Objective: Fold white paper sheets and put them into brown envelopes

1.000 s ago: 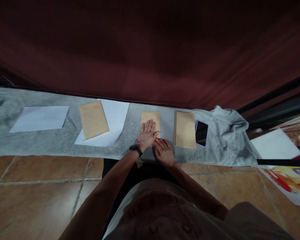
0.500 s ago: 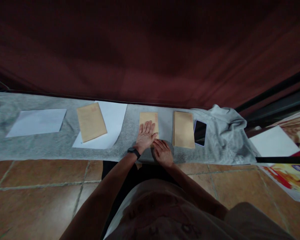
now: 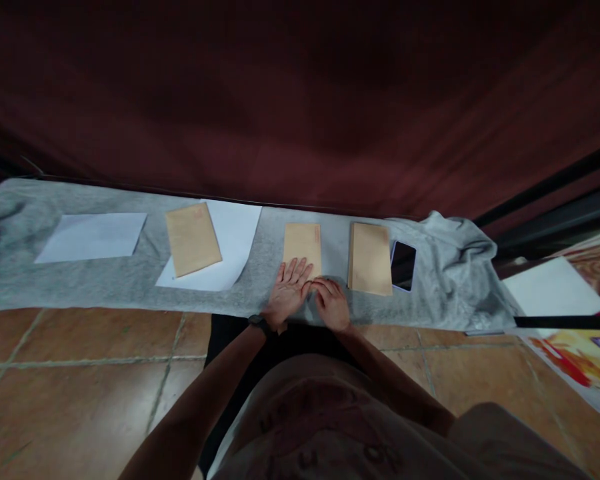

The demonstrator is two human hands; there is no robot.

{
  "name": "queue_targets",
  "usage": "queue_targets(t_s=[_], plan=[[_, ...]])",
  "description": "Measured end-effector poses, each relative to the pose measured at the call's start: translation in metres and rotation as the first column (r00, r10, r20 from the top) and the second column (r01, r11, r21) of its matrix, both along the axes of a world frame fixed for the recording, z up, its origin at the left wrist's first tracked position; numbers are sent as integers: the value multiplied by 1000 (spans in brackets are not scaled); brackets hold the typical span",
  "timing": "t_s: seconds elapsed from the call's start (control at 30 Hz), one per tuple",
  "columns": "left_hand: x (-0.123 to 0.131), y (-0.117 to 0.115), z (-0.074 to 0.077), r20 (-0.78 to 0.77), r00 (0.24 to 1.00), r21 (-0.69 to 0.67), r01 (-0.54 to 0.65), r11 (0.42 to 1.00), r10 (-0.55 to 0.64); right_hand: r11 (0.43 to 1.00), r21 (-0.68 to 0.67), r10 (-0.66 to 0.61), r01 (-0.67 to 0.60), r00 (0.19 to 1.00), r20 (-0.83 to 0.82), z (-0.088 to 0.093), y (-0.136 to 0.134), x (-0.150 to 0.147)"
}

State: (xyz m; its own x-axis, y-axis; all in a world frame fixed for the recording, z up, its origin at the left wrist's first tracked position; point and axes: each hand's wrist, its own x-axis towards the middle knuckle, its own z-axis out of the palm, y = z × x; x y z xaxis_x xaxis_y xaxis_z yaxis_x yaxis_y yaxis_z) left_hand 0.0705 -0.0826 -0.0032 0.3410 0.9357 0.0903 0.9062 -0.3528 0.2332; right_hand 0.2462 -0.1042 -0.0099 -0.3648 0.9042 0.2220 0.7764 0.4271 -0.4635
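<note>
A brown paper envelope (image 3: 303,240) with faint red print near its upper right corner lies upright in front of me on the grey cloth. My left hand (image 3: 287,291), a dark band on its wrist, rests flat over the lower part of that envelope with its fingers apart. Close beside it, my right hand (image 3: 333,305) has its fingers bent together at the envelope's lower right corner; the thumb is hidden. The hands nearly touch and cover the envelope's bottom edge.
Right of my hands is a stack of brown envelopes (image 3: 371,259), with a phone (image 3: 403,267) beside it. To the left, another envelope (image 3: 194,240) overlaps a white sheet (image 3: 235,230); more white paper (image 3: 93,237) lies farther left. A dark red surface (image 3: 300,133) rises behind the grey cloth (image 3: 250,287).
My left hand has slid down the envelope toward me, uncovering its middle. My right hand's fingers have bent more at the lower corner. The view has shifted slightly.
</note>
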Motion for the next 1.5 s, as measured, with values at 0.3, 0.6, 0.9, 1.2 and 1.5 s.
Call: queue_targets(t_s=[0.3, 0.6, 0.9, 1.2, 1.5], plan=[[-1, -34, -4, 22, 993, 29, -117, 993, 117, 977, 51, -211, 208, 976, 51, -3, 0, -5], [-9, -65, -6, -21, 994, 78, -108, 991, 110, 999, 14, 47, -51, 981, 189, 1, -20, -19], [-8, -76, -12, 28, 971, 168, -239, 957, 237, 984, 102, -161, 144, 969, 188, -10, -20, -6], [-6, -54, 1, 236, 916, 35, -343, 939, 325, 957, 28, -288, 287, 955, 70, 2, 15, -13], [-18, -12, 6, 732, 277, -548, -303, 780, 622, 953, -13, -301, 302, 953, 26, -3, 19, -13]])
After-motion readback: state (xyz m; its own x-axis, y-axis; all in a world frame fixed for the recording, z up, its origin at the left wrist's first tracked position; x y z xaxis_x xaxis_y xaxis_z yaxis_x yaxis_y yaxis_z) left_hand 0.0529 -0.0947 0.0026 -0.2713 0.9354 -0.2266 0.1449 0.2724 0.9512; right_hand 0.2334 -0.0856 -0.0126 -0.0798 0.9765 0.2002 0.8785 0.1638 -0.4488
